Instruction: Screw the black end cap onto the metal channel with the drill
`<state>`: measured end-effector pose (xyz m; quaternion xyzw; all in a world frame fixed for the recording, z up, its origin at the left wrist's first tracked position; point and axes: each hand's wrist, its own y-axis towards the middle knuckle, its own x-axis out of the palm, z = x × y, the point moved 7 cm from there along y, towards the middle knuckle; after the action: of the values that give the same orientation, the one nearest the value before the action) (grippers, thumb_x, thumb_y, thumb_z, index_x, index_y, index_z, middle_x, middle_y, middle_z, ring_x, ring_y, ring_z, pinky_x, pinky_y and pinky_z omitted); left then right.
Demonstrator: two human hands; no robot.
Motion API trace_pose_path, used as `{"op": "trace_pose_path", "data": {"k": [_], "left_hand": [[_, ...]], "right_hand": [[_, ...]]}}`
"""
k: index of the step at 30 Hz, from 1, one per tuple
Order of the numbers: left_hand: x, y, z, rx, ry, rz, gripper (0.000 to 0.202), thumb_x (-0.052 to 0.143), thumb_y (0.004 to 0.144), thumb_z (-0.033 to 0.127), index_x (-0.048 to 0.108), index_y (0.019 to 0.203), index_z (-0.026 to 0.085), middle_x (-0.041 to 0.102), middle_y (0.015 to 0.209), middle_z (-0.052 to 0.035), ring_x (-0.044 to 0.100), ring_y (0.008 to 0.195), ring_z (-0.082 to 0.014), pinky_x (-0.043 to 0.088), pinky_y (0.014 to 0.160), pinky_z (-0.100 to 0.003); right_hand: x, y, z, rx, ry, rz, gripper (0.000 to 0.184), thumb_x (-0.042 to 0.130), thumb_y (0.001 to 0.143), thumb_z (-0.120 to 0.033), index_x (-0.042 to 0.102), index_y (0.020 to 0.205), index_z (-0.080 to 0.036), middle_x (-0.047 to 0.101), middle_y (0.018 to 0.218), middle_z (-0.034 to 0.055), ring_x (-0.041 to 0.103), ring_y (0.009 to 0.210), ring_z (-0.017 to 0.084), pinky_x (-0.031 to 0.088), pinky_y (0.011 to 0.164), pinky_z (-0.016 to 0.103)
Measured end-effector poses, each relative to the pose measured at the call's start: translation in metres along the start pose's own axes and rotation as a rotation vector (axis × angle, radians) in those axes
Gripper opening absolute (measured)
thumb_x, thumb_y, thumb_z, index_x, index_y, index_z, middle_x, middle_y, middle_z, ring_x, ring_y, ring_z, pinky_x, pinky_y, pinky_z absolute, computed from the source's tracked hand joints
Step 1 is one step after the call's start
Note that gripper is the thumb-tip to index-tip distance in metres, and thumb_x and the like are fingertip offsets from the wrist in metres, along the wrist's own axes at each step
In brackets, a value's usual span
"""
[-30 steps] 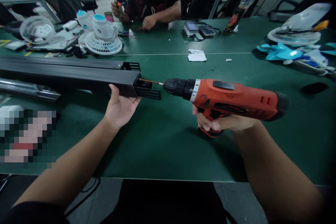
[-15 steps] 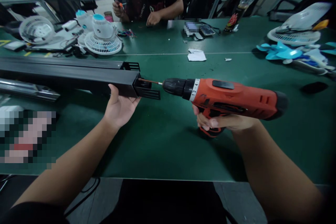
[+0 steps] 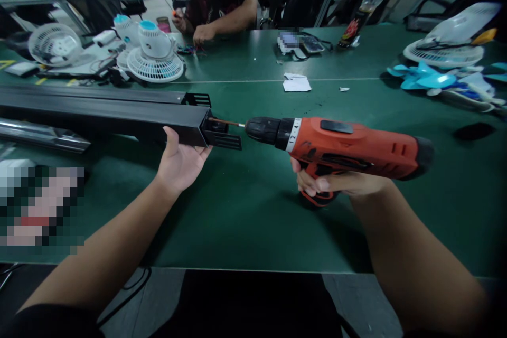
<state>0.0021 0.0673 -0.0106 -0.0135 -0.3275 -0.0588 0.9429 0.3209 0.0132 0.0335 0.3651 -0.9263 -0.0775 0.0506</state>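
A long black metal housing (image 3: pixel 106 116) lies across the green table (image 3: pixel 253 211), its open end pointing right. My left hand (image 3: pixel 180 161) grips that end from below, thumb up on the near face. My right hand (image 3: pixel 336 182) is closed round the handle of an orange and black cordless drill (image 3: pixel 344 145), held level. The drill's thin bit (image 3: pixel 227 122) reaches into the black end bracket (image 3: pixel 222 134) of the housing.
White desk fans and parts (image 3: pixel 152 55) sit at the back left, blue fan blades and a grille (image 3: pixel 439 63) at the right. Paper scraps (image 3: pixel 297 84) lie mid-table. A chrome tube (image 3: pixel 43 134) lies beside the housing. A person in black works across the table (image 3: pixel 222 5).
My hands, the drill and the housing have hardly moved. The person across the table has shifted to the left.
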Motion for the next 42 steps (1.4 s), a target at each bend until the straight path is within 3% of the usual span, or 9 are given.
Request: {"op": "trace_pose_path", "data": {"k": [5,12,16,22,37,42], "left_hand": [[0.0031,-0.0016,0.0024,0.013,0.01,0.028,0.059,0.072,0.112,0.077,0.083,0.145,0.029,0.089,0.146,-0.005,0.053,0.175,-0.0334,0.044,0.142,-0.05],[0.0083,-0.0035,0.003,0.017,-0.015,0.019,0.051,0.07,0.115,0.073,0.083,0.142,0.032,0.09,0.142,-0.002,0.052,0.176,-0.0323,0.038,0.145,-0.051],[0.0055,-0.003,0.0038,0.028,0.006,0.035,0.052,0.074,0.112,0.073,0.084,0.138,0.03,0.089,0.143,-0.0037,0.05,0.177,-0.0354,0.039,0.144,-0.052],[0.0044,-0.0017,0.0019,0.008,-0.001,0.023,0.058,0.073,0.11,0.079,0.083,0.145,0.033,0.09,0.142,-0.0012,0.052,0.176,-0.0309,0.043,0.141,-0.048],[0.004,-0.0018,0.0027,0.011,0.016,0.022,0.055,0.068,0.114,0.076,0.082,0.146,0.034,0.089,0.146,-0.0011,0.052,0.176,-0.0317,0.04,0.144,-0.05],[0.0055,-0.0028,0.0038,0.016,0.051,0.041,0.057,0.073,0.111,0.078,0.085,0.138,0.029,0.088,0.146,-0.0046,0.052,0.175,-0.0352,0.041,0.142,-0.052]], "right_hand": [[-0.0014,-0.0014,0.0022,0.003,-0.011,0.008,0.036,0.1,0.097,-0.041,0.084,0.122,-0.021,0.072,0.07,-0.0041,0.069,0.057,0.016,0.066,0.063,0.031],[-0.0023,-0.0015,0.0044,0.019,-0.004,0.021,0.037,0.102,0.094,-0.044,0.087,0.122,-0.024,0.072,0.068,-0.0037,0.072,0.057,0.018,0.068,0.063,0.033],[-0.0025,-0.0009,0.0039,0.012,-0.008,0.027,0.037,0.102,0.095,-0.044,0.087,0.122,-0.024,0.071,0.068,-0.0036,0.072,0.057,0.018,0.067,0.059,0.032],[-0.0027,-0.0017,0.004,0.013,-0.005,0.027,0.036,0.102,0.094,-0.044,0.088,0.122,-0.025,0.072,0.068,-0.0034,0.072,0.057,0.018,0.068,0.06,0.033],[-0.0022,-0.001,0.0017,0.01,-0.033,0.039,0.034,0.102,0.093,-0.042,0.088,0.119,-0.025,0.078,0.074,-0.0008,0.073,0.058,0.019,0.066,0.057,0.032],[-0.0029,-0.0016,0.0042,0.021,-0.011,0.023,0.037,0.102,0.094,-0.044,0.087,0.121,-0.024,0.072,0.068,-0.0038,0.072,0.057,0.018,0.068,0.061,0.033]]}}
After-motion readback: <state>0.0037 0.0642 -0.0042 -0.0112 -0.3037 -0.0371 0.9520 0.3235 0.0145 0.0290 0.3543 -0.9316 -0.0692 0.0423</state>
